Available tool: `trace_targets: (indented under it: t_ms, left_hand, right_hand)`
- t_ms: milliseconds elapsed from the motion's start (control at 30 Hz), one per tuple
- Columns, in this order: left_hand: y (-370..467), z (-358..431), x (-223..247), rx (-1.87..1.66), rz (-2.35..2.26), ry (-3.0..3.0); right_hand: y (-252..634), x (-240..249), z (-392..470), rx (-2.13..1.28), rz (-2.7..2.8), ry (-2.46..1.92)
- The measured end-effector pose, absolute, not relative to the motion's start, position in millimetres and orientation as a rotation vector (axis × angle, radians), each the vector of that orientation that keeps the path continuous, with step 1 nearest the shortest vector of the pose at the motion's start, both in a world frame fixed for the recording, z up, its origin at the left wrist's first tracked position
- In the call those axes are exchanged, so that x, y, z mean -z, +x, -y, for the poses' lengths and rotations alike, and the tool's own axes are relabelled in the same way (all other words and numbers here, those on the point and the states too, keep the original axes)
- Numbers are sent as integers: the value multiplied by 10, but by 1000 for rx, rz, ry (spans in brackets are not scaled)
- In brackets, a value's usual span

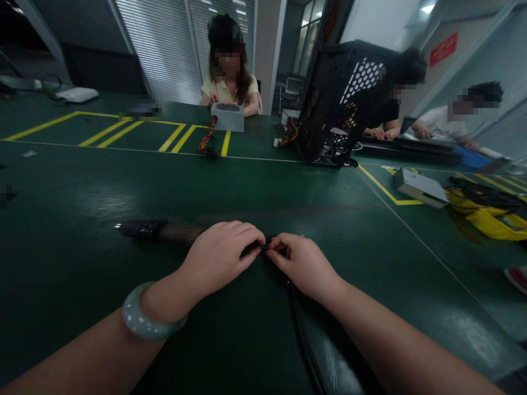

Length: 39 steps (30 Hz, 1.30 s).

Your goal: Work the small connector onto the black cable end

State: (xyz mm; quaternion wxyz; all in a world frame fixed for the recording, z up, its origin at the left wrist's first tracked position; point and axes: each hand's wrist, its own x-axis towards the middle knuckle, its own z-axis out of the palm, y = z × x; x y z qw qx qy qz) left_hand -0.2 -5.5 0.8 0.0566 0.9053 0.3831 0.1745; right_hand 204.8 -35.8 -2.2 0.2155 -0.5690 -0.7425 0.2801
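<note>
A long, dark, cylindrical tool with a brown midsection (179, 232) and a bright tip lies sideways on the green tabletop (135, 296), right end hidden. A tiny dark piece (263, 247), mostly covered, is pinched in fingertips. Nearby, a black, flexible cable (305, 334) curves toward the viewer.

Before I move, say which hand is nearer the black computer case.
Right. The right hand is on your side of the case, slightly left of it; the left hand is farther left.
</note>
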Motion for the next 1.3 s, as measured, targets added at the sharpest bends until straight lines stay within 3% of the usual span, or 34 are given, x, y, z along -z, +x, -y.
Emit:
trace_targets:
  t_ms: [1300]
  left_hand:
    - [-14,44,22,-554,-1096,2800]
  right_hand:
    - [2039,2,363,-794,2052,-1572]
